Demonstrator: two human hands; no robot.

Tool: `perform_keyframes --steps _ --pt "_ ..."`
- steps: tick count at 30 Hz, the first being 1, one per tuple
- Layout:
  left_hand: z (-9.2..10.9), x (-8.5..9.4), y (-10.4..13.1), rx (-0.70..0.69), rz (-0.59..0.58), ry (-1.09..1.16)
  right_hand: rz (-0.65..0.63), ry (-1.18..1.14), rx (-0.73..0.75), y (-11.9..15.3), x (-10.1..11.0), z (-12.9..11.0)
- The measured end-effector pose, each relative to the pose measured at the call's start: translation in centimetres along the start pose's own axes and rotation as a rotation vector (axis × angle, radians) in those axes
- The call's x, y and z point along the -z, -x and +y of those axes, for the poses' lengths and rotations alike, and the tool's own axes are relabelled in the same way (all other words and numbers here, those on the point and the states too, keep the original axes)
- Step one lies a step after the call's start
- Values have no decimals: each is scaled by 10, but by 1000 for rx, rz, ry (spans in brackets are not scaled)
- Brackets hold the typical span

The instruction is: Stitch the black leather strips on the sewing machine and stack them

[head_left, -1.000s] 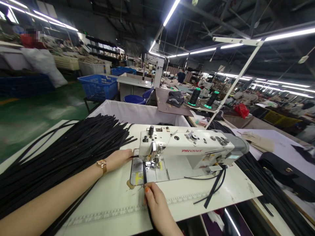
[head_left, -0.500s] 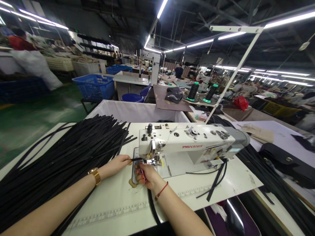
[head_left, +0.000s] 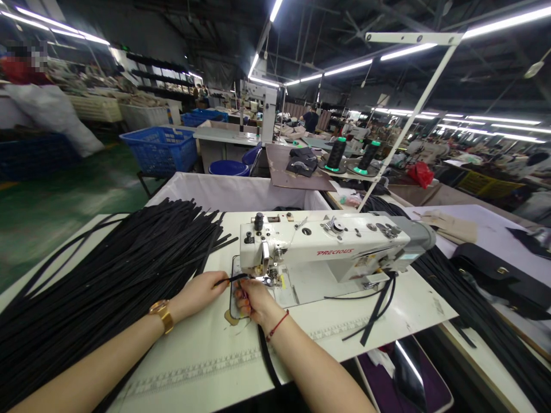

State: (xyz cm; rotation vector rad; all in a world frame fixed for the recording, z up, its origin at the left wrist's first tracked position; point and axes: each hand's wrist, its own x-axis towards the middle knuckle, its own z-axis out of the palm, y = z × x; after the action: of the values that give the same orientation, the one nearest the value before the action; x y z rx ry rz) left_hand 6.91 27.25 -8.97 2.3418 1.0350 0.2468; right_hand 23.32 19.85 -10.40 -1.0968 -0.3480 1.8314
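1. Black strap (head_left: pixel 266 355) is laid across the worktop (head_left: pixel 193 338), from under the right wrist down over the near edge, crossing the line of a measuring scale (head_left: pixel 206 366). Whether it is joined to the short black length (head_left: pixel 236 278) between the hands cannot be told.
2. The short black length is pinched in the left hand (head_left: pixel 202 295), whose fingers are closed on its outer end. A slight bow is seen in it.
3. A small pinkish tool (head_left: pixel 244 294) is gripped in the curled right hand (head_left: pixel 258 298), largely hidden by the fingers. This hand has been brought up from the strap's nearer stretch to the needle area; the short length is now attended to by both hands, so the work appears to be at that spot rather than along the strap.
4. The white sewing machine (head_left: pixel 301 238) is set toward the worktop's far edge, its needle end just beyond the right hand.
5. A heap of black straps (head_left: pixel 107 275) is spread over the worktop's left part, up to the far left corner.
6. Beyond the far edge, a pale-lined bin (head_left: pixel 232 192) is seen, then two thread cones (head_left: pixel 336 154) to the right, and a blue basket (head_left: pixel 161 150) to the left.
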Motion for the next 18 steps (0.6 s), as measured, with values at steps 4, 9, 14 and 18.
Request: perform_keyframes --steps 4,9,14,18 --pt "7 4 7 -17 37 -59 35 23 98 8 0 4" --pt "3 24 46 -169 195 -17 11 33 235 62 1 19" --pt "10 51 116 -106 496 93 9 227 371 134 34 50" --pt "28 67 160 -56 643 166 316 563 558 161 82 61"
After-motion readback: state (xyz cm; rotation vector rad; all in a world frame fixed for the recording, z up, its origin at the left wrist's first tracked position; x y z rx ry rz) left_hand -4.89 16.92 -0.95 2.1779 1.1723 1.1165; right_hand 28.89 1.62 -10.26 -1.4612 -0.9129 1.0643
